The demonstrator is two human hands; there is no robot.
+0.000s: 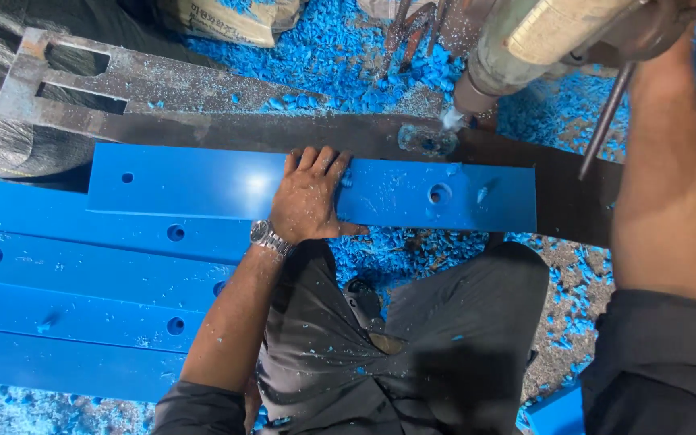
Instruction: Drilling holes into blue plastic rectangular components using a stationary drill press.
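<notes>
A long flat blue plastic bar (203,181) with round holes drilled through it lies across a dark steel machine bed (557,201), running from nine o'clock to three o'clock through the middle of the view. The left hand (312,197) lies spread flat on the bar's upper face near its centre, palm down, fingers pointing to twelve o'clock and hooked over the far edge, thumb along the near edge; it presses the bar and grips nothing else. A silver metal wristwatch (267,236) sits on that wrist.

At one o'clock from the hand, a grey-green drill head (517,48) comes down at a slant, its tip just beyond the bar's far edge over a round opening in the bed. The right forearm (666,177) reaches up toward two o'clock beside a thin steel lever rod (606,121); the right hand itself is cut off by the top edge, so its grip cannot be told.

At eight o'clock lie several more blue drilled bars (82,282), side by side. Blue plastic shavings (348,56) cover the floor at twelve and four o'clock. The person's dark grey trousers (428,338) fill six o'clock.
</notes>
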